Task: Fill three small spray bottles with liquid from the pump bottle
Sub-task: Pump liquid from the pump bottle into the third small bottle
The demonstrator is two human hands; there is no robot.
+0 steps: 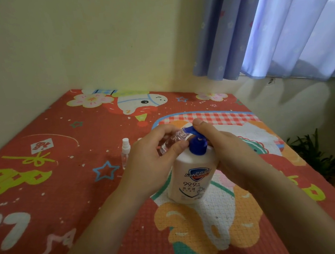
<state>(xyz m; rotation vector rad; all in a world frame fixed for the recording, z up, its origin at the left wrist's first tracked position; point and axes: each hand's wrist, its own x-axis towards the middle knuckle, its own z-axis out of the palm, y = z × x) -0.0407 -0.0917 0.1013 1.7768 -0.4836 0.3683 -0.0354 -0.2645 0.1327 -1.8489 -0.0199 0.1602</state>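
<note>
The left hand (145, 160) pinches a small clear plastic spray bottle (171, 142) between curled fingers (164, 130) and thumb, tilted to the blue spout of the white pump bottle (192, 178) on the red cartoon-print table (55, 190). The right hand (229, 151) presses the pump with straight fingers. Another capped clear spray bottle (126, 152) stands just left, partly hidden.

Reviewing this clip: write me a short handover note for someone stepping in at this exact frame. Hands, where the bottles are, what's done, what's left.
Left hand: holds a small clear spray bottle, tilted, its open mouth at the pump spout.
Right hand: rests on the blue pump head of the white pump bottle, thumb on the spout.
The pump bottle stands upright on the red patterned mat. A second small spray bottle, capped, stands on the mat left of the hands. A third is not clearly visible.
Done: one bottle is lined up for filling; its fill level cannot be read.
Left: pump into the held bottle, cap it, then fill the others.
</note>
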